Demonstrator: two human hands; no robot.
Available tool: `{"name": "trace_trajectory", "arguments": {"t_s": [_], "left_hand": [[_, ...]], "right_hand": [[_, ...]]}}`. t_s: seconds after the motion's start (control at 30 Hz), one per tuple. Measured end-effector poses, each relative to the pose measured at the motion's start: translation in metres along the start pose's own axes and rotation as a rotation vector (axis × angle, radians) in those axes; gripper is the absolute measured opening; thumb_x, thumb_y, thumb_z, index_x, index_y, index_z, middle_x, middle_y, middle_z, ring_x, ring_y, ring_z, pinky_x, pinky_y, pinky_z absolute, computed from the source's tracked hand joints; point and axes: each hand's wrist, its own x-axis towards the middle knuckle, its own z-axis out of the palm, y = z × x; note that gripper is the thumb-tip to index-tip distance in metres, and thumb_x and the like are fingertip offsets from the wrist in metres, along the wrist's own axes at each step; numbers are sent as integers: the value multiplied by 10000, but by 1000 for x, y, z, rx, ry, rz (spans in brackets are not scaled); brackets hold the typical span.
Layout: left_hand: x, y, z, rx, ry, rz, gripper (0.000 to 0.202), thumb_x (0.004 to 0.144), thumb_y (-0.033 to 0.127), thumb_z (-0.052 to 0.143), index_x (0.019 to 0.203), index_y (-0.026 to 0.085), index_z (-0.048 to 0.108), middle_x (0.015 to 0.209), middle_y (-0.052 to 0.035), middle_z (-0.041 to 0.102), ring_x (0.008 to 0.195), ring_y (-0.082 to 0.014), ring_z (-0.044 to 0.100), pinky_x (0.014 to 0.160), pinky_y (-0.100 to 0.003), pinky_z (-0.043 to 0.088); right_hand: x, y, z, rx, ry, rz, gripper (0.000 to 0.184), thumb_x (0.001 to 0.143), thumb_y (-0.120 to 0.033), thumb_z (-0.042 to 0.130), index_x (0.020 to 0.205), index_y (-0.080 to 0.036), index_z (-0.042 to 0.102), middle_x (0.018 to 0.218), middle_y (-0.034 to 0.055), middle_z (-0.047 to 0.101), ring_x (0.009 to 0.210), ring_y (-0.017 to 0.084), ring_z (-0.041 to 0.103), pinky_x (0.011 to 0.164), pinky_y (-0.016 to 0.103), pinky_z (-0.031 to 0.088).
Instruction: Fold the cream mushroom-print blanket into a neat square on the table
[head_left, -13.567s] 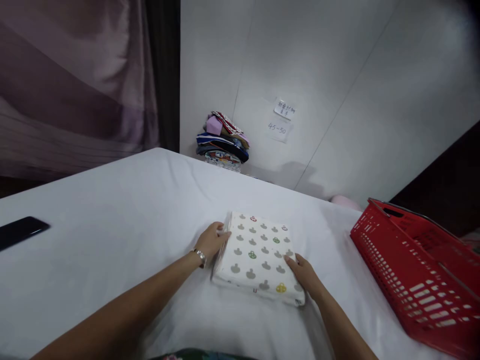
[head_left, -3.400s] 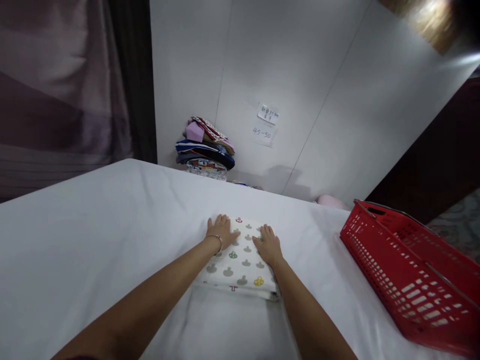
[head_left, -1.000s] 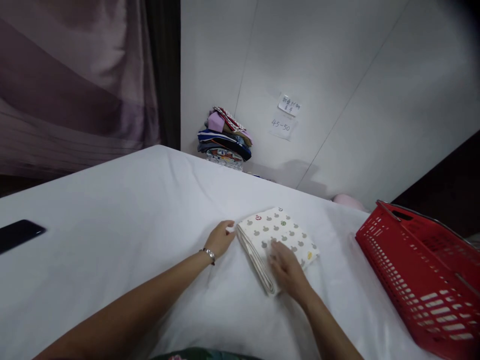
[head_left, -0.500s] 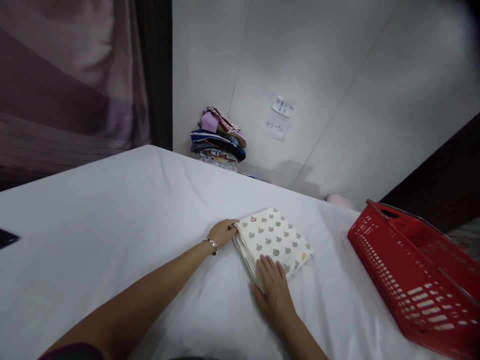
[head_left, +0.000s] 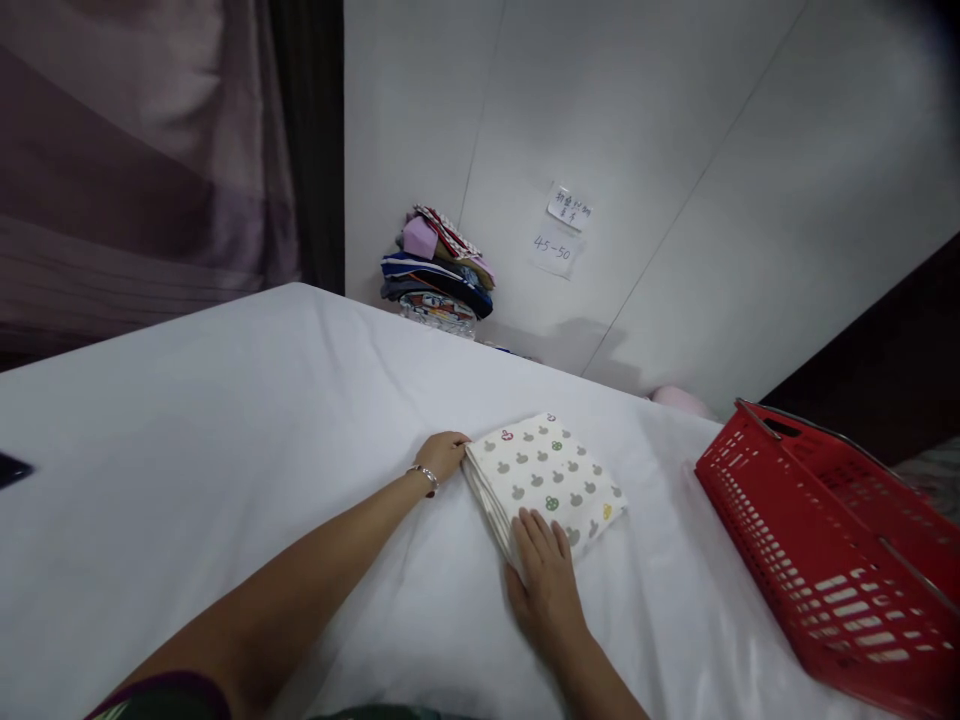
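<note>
A folded white cloth [head_left: 540,470] printed with grey, green, red and yellow mushroom shapes lies on the white-covered table, its stacked layers showing along the left edge. At its far left corner, my left hand [head_left: 444,456], with a silver bracelet on the wrist, has its fingers closed on the edge; the fingertips are partly hidden. My right hand [head_left: 547,580] rests on the near corner, fingers stretched flat over the print and the thumb by the layered edge.
To the right stands a red plastic basket [head_left: 810,540] with metal handles. Behind the table's far edge is a stack of folded clothes [head_left: 439,270] against the white wall. A dark flat object [head_left: 13,470] lies at the left edge. A purple curtain [head_left: 135,160] hangs back left.
My left hand has shifted slightly left and away from me at the cloth's corner, and the layers there sit closer. The right hand stays almost in place.
</note>
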Motion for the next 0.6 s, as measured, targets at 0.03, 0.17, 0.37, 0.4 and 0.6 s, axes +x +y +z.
{"name": "trace_trajectory", "arguments": {"t_s": [0.03, 0.17, 0.37, 0.4, 0.6], "left_hand": [[0, -2, 0, -18, -5, -15, 260, 746, 211, 477, 871, 240, 704, 871, 8, 702, 831, -153, 615, 761, -233, 447], [2, -5, -4, -93, -73, -86, 283, 745, 205, 460, 895, 230, 698, 789, 12, 705, 753, -133, 635, 662, -204, 475], [-1, 3, -20, -166, -206, -113, 395, 741, 253, 494, 1114, 191, 609, 934, -13, 703, 741, -125, 646, 579, -195, 492], [-2, 5, -21, -162, -202, -108, 409, 758, 315, 496, 1136, 193, 592, 954, -19, 698, 743, -128, 646, 579, -200, 493], [-3, 11, -7, 12, -94, -90, 327, 710, 481, 548, 864, 214, 658, 855, -37, 691, 753, -182, 621, 612, -253, 485]], "right_hand": [[0, 0, 0, 2, 0, -2, 551, 797, -126, 447, 1341, -143, 362, 1352, 106, 446, 1292, 258, 325, 1058, 482, 235], [-1, 0, 1, 12, -4, -2, 540, 794, -131, 454, 1329, -146, 385, 1350, 104, 448, 1287, 261, 333, 1056, 472, 240], [-2, -1, 1, 27, -3, 12, 555, 787, -126, 449, 1337, -148, 377, 1355, 105, 442, 1287, 268, 332, 1054, 486, 241], [-2, -1, 1, 30, -8, 15, 558, 787, -127, 449, 1339, -148, 375, 1357, 106, 440, 1288, 270, 331, 1053, 489, 242], [0, -3, -1, 41, -23, 25, 570, 790, -139, 444, 1354, -160, 363, 1359, 101, 438, 1290, 274, 328, 1048, 492, 262]]}}
